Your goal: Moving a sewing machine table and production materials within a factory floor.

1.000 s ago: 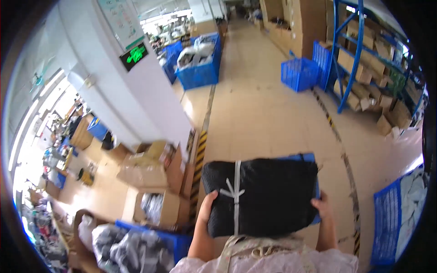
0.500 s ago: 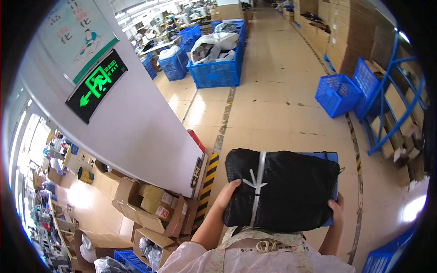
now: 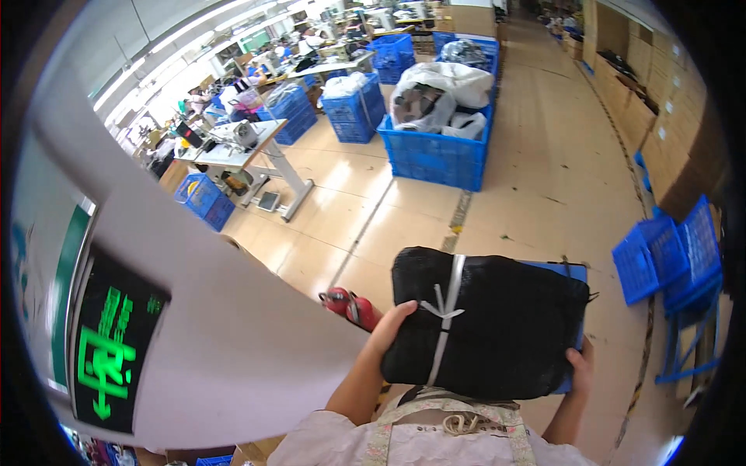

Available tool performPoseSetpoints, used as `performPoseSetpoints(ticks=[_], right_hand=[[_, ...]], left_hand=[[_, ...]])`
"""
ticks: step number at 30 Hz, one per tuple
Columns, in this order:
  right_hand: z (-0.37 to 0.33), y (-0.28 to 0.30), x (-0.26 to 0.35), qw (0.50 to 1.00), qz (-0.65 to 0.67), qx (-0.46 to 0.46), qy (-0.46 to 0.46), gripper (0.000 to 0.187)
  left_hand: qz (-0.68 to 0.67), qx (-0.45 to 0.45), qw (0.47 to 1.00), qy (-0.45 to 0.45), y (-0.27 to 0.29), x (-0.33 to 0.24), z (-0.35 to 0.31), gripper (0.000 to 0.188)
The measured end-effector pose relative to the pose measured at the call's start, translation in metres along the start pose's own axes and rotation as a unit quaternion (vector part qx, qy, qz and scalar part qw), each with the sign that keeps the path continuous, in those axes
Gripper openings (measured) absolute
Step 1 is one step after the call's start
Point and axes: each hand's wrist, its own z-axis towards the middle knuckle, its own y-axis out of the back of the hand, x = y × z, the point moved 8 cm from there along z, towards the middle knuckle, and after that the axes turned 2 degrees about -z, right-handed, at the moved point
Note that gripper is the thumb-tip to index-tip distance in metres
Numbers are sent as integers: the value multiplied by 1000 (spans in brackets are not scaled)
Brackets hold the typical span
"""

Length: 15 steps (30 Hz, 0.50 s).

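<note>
Between my two hands is a bundle of folded black fabric (image 3: 505, 326), tied round with a white strip that is knotted on top. Beneath it a flat blue board or folder (image 3: 573, 272) sticks out along the far and right edges. My left hand (image 3: 392, 326) grips the bundle's left side, thumb on top. On the right edge my right hand (image 3: 579, 365) holds both the bundle and the blue piece, its thumb against the black fabric. The fingers under the load are hidden. The bundle is held in front of my chest, over the apron.
A white pillar (image 3: 256, 349) with a lit green sign (image 3: 113, 349) stands close on my left, red fire extinguishers (image 3: 353, 307) at its foot. Ahead is a large blue crate (image 3: 435, 155) of bagged goods. Blue baskets (image 3: 649, 260) and stacked cartons (image 3: 684, 132) line the right. A sewing table (image 3: 233, 147) stands left.
The pillar now looms nearer on the left and the extinguishers show fully. The large crate appears closer and further right. Both hands keep their hold on the bundle.
</note>
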Motion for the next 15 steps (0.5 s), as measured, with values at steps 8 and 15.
performPoseSetpoints(ticks=[8,15], right_hand=[[290,-189,-7,984,-115,136,-23,80],[463,-456,-4,938,-62,340,-27,71]], left_hand=[[-16,-63,993,-99,72,-172,186,43],[-207,-181,950,-148,158,-335,225,38]])
